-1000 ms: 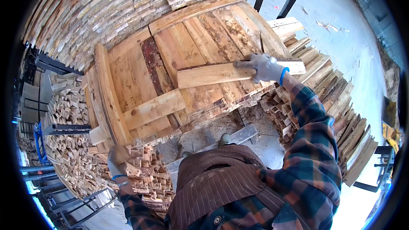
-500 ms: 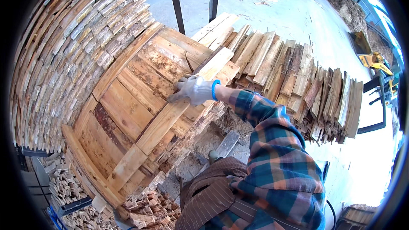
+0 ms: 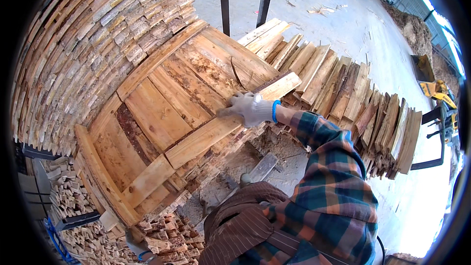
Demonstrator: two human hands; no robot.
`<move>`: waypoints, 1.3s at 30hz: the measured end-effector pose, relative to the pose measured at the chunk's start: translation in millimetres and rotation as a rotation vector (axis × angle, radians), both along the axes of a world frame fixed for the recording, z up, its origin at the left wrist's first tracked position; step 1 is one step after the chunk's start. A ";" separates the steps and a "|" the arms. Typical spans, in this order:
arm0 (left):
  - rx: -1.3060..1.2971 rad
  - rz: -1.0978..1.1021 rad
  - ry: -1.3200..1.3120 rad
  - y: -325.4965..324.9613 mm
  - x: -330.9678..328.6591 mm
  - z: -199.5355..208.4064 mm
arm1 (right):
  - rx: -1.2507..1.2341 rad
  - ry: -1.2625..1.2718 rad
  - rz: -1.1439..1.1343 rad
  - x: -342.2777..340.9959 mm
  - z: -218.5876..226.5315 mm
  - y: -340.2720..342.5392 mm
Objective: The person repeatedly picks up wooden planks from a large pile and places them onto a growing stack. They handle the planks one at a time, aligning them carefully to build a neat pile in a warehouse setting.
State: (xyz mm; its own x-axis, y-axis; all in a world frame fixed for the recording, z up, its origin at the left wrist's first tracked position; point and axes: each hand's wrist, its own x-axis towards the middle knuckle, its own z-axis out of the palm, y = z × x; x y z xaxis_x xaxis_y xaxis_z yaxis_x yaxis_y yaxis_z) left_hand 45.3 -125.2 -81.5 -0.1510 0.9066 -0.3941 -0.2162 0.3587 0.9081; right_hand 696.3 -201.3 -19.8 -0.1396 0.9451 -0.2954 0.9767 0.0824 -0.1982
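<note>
In a pale knit glove with a blue cuff, my right hand [image 3: 245, 109] lies over a long pale wooden board [image 3: 203, 140]. Its fingers curl over the board's far edge and its palm rests on top. The board lies crosswise on a stack of flat planks [image 3: 157, 115], end to end with a shorter board [image 3: 148, 180]. At the lower left, my left hand [image 3: 136, 246], also gloved with a blue cuff, is close to the near corner of the stack, beside the end of an edge board [image 3: 105, 174]. Its fingers are mostly hidden.
A tall wall of stacked planks [image 3: 98, 54] stands along the left. Rough slabs [image 3: 343, 88] lie in a row to the right. Small wood offcuts [image 3: 171, 240] are heaped below. Two dark posts [image 3: 265, 0] rise behind. A yellow machine [image 3: 438, 91] stands far right.
My left hand has come into view at the lower left. The view has shifted and turned slightly. My right hand stays on the same board, which shows no clear movement on the stack.
</note>
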 end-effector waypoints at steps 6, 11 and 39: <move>0.014 -0.062 0.064 -6.4 -24.2 -3.1 | 0.073 -0.008 0.015 0.5 36.0 70.2; -0.024 0.047 0.106 -2.0 0.5 1.1 | 0.102 -0.041 -0.030 10.3 -21.2 85.4; 0.570 -0.409 1.240 -20.2 -107.3 -52.1 | 0.175 0.171 0.071 -4.1 -11.1 37.0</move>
State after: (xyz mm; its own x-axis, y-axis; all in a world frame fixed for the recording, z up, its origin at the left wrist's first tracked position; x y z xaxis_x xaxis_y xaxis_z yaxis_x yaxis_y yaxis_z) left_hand -62.1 -145.4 -133.6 0.1842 0.9568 0.2250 0.8402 -0.2721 0.4691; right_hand 692.3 -164.3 -30.9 -0.2409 0.9660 -0.0942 0.9209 0.1969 -0.3364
